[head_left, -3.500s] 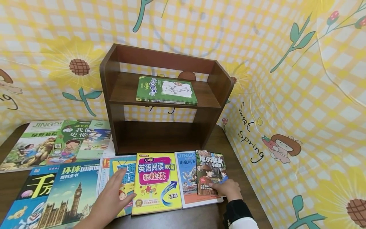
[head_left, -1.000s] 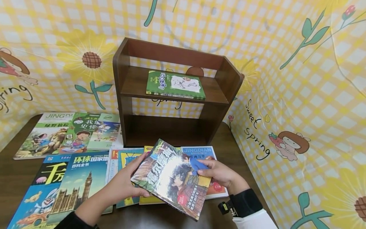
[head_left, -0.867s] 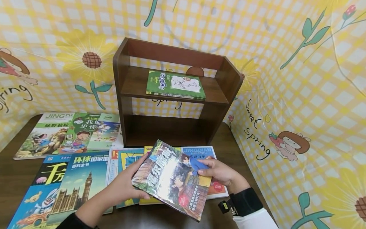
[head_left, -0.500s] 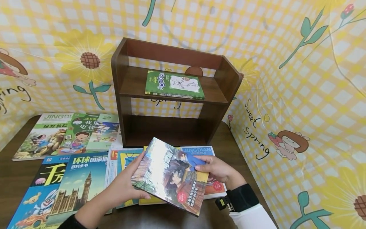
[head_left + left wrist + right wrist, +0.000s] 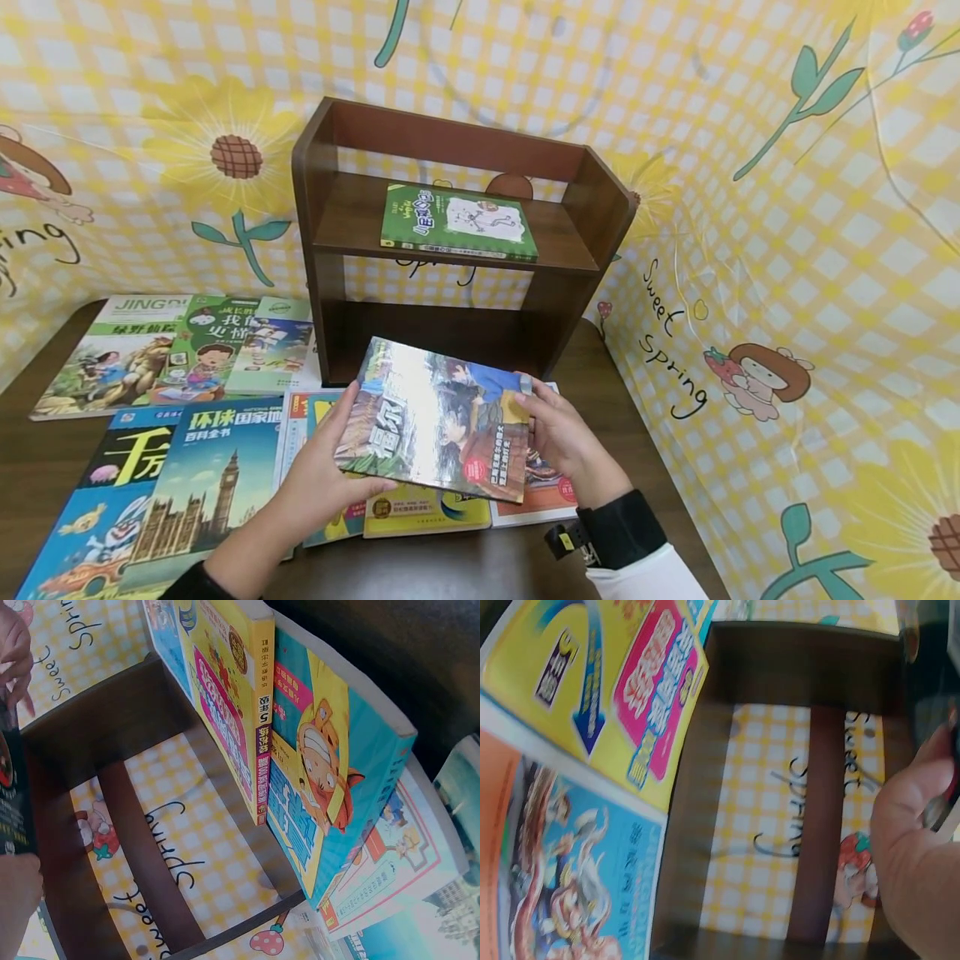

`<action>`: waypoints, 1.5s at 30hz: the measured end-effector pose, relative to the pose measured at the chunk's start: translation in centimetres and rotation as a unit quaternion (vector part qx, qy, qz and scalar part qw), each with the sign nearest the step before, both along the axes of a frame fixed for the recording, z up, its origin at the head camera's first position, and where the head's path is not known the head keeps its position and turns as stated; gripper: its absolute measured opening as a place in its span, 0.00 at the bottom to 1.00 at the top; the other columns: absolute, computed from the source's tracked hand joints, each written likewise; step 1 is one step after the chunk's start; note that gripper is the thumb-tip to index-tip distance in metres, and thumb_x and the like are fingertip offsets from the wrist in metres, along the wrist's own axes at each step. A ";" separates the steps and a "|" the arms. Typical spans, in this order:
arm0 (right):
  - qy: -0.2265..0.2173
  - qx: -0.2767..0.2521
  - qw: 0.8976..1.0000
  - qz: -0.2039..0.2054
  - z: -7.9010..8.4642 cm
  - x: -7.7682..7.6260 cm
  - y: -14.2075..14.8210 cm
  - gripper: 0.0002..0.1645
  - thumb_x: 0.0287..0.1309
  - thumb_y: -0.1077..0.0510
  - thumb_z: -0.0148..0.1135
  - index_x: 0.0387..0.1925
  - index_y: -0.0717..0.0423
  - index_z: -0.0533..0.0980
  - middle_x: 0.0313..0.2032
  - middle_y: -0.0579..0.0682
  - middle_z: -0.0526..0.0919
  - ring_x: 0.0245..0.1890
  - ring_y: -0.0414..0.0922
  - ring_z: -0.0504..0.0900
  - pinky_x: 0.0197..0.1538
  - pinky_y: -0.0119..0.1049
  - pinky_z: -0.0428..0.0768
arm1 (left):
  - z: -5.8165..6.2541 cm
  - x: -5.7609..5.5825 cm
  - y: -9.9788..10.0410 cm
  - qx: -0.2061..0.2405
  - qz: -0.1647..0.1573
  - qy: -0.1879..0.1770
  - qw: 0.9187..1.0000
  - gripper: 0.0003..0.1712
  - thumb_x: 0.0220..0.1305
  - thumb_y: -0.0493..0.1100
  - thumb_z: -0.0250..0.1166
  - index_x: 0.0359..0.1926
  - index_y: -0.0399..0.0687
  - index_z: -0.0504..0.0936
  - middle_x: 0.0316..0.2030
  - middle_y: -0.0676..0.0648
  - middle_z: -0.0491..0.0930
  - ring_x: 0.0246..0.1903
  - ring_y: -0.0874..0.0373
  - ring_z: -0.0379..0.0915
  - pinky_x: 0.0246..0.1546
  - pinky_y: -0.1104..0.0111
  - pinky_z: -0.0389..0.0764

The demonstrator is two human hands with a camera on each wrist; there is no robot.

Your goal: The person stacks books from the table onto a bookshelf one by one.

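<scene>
The left hand (image 5: 318, 475) grips a glossy book (image 5: 431, 425) by its left end; the right hand (image 5: 570, 437) pinches its right edge, thumb on the cover; the book is held tilted above a yellow book (image 5: 423, 512) and an orange-and-blue book (image 5: 536, 507) on the dark table (image 5: 420, 571); behind stands a brown bookshelf (image 5: 306, 187), a green book (image 5: 459, 223) flat on its upper shelf (image 5: 558, 242); yellow checked cloth (image 5: 495, 67) hangs beyond.

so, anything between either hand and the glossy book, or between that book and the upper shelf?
Nothing between: left hand and right hand both grip the glossy book. No obstacle shows on the way to the upper shelf, but a green book lies flat across its middle, gaps either side.
</scene>
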State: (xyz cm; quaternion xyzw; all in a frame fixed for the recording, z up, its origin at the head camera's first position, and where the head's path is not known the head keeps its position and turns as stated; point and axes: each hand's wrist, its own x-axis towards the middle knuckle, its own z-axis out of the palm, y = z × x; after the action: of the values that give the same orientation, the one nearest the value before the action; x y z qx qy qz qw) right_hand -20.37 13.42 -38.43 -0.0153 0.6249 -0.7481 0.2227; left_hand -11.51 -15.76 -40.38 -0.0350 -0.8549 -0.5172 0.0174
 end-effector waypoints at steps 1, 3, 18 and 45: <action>0.003 -0.005 1.000 -0.008 0.1 0.2 -0.2 0.35 0.69 0.59 0.49 0.73 0.58 0.50 0.42 0.43 0.81 0.40 0.39 0.81 0.45 0.34 0.78 | 0.0 0.0 0.0 0.002 0.005 0.003 1.000 0.73 0.40 0.53 0.81 0.77 0.62 0.38 0.75 0.38 0.43 0.71 0.32 0.43 0.59 0.33 0.58; 0.008 -0.016 1.000 -0.025 0.4 0.5 -0.7 0.35 0.68 0.61 0.48 0.72 0.58 0.51 0.43 0.44 0.80 0.41 0.39 0.80 0.47 0.34 0.77 | 0.1 0.0 0.1 0.007 0.013 0.008 1.000 0.73 0.41 0.53 0.81 0.77 0.62 0.37 0.75 0.38 0.43 0.71 0.33 0.42 0.59 0.33 0.58; 0.050 -0.048 0.997 -0.025 1.0 2.2 -2.0 0.38 0.67 0.64 0.48 0.74 0.57 0.46 0.49 0.50 0.77 0.40 0.39 0.80 0.42 0.29 0.80 | 0.5 -0.1 0.4 0.030 0.044 0.022 0.998 0.73 0.45 0.52 0.79 0.76 0.64 0.31 0.76 0.41 0.37 0.72 0.33 0.35 0.59 0.29 0.50; 0.146 0.140 0.979 0.021 -1.1 3.7 -3.2 0.69 0.49 0.55 0.75 0.76 0.43 0.33 0.75 0.57 0.46 0.70 0.57 0.59 0.62 0.47 0.71 | -0.7 -0.5 0.3 0.034 0.078 0.022 0.996 0.74 0.44 0.49 0.80 0.77 0.58 0.31 0.75 0.38 0.37 0.72 0.33 0.36 0.61 0.31 0.50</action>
State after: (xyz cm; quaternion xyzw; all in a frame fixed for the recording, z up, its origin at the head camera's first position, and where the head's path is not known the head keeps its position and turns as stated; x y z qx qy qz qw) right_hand -16.64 10.24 -39.55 -0.1059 0.7484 -0.6386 0.1444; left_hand -11.98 -15.45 -41.06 0.0214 -0.8362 -0.5424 0.0778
